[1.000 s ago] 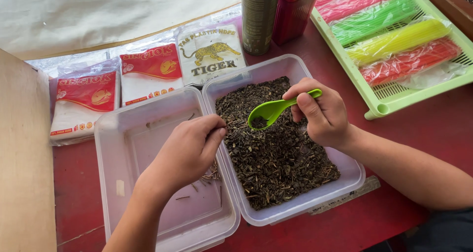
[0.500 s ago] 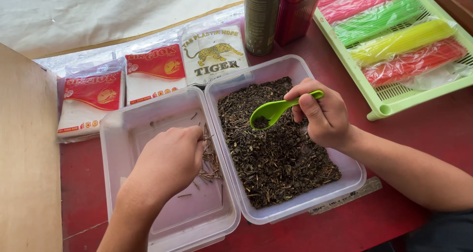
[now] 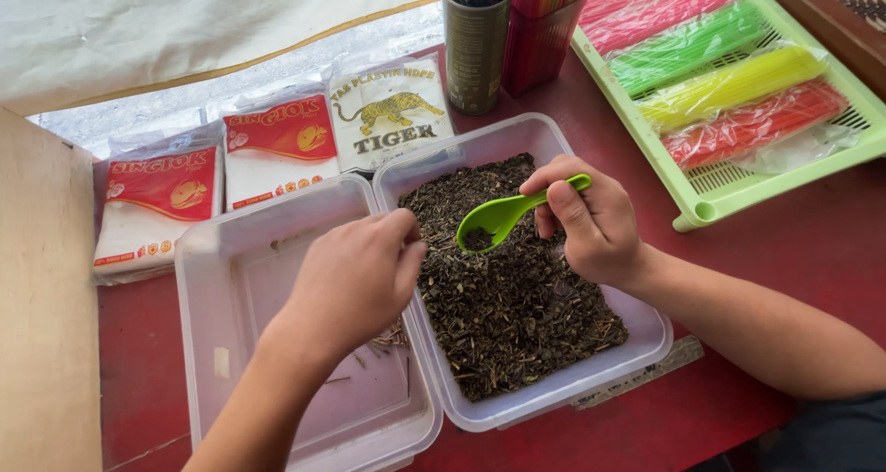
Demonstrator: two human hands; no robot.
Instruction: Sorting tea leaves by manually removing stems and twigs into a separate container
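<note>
My right hand [image 3: 595, 227] grips a green plastic spoon [image 3: 503, 215] by its handle, with the bowl low over the dark dried leaves [image 3: 517, 297] and a few crumbs in it. The leaves fill the right clear plastic tub [image 3: 591, 378]. My left hand [image 3: 355, 278] reaches across the shared rim of the two tubs. Its fingertips are drawn together at the left edge of the leaves; I cannot see whether anything is pinched between them. The left clear tub [image 3: 231, 260] holds only several thin stems [image 3: 395, 336], partly hidden under my left hand.
Behind the tubs lie three flat packets, two red and white [image 3: 161, 200] [image 3: 281, 140] and one white with a tiger picture [image 3: 388, 112]. Two cups of straws [image 3: 475, 47] stand behind them. A green tray [image 3: 711, 204] of coloured straw bundles lies at right, a wooden board [image 3: 46, 297] at left.
My left hand has come back from over the stems in the left tub to the edge of the leaves. My right hand and the spoon have hardly moved.
</note>
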